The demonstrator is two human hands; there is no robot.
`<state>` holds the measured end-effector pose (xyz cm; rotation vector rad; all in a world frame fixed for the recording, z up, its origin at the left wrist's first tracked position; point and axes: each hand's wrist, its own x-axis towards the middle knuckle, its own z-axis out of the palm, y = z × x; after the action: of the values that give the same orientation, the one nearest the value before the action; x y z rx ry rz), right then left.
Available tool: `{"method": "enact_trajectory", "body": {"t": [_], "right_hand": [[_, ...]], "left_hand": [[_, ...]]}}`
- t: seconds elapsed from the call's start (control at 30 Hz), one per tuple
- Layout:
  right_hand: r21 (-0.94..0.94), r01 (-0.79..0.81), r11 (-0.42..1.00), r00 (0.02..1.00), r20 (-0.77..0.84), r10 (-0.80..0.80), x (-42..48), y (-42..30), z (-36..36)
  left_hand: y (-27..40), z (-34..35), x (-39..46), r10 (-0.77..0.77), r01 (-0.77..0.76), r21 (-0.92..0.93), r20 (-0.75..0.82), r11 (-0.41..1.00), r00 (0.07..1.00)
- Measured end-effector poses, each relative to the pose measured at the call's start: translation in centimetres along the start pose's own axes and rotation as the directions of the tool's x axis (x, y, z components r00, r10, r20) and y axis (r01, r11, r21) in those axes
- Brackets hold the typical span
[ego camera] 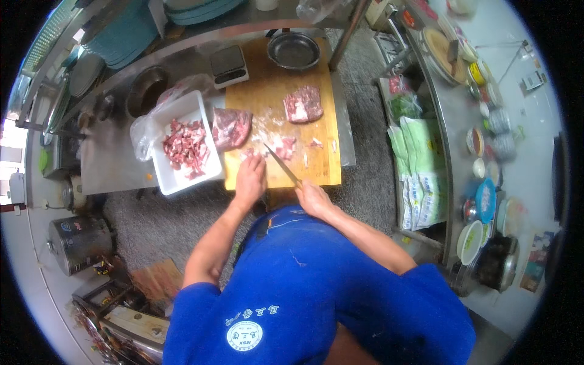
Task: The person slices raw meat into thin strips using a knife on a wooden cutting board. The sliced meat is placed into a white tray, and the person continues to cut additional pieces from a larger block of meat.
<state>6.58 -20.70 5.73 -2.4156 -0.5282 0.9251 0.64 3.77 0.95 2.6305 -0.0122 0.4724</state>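
My right hand (314, 198) grips the handle of a kitchen knife (284, 167), whose blade points up and left over the wooden cutting board (269, 93). Beside the blade, my left hand (252, 175) presses its fingers on a small piece of raw meat (248, 153) near the board's lower left. A flat piece of meat (285, 147) lies just past the knife. One large raw chunk (232, 127) rests at the board's left edge, another (303, 105) at its upper right. Small scraps (315, 143) lie on the right side. Left of the board, a white plastic tray (187, 186) holds cut meat pieces (186, 147).
A kitchen scale (228, 66) and a dark round pan (293, 51) stand at the far side. Metal bowls (147, 89) and a plastic bag (145, 137) lie left. A steel counter (440, 114) with bowls runs along the right, bagged goods (422, 173) below it.
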Motion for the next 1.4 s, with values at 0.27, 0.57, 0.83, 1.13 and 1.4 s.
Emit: {"method": "enact_trajectory", "body": {"t": [0.27, 0.57, 0.83, 1.13, 1.4], "right_hand": [[-0.089, -0.040, 0.995, 0.999, 0.011, 0.041, -0.4, 0.8, -1.2], [-0.012, 0.049, 0.999, 0.991, -0.121, -0.050, -1.7, 0.2, -1.9], [0.120, -0.044, 0.992, 0.986, -0.156, 0.062, -5.3, 4.1, -3.2], [0.044, -0.091, 0.995, 0.978, -0.183, 0.097, -5.8, 9.0, -3.7], [0.033, -0.024, 0.999, 0.979, -0.202, 0.030, -4.4, 6.7, -3.0]], "left_hand": [[-3.0, -1.6, -0.7, -0.042, 0.037, 0.117, 0.046, 0.992, 0.998], [-1.5, -1.4, -0.5, -0.053, 0.056, 0.106, -0.028, 0.993, 0.998], [2.3, 2.8, 4.5, 0.041, -0.045, -0.164, -0.025, 0.985, 0.999], [2.8, 3.2, 5.2, 0.014, -0.013, -0.009, 0.064, 1.000, 0.998], [4.2, 2.6, 5.4, 0.089, -0.085, -0.077, 0.055, 0.993, 0.995]]}}
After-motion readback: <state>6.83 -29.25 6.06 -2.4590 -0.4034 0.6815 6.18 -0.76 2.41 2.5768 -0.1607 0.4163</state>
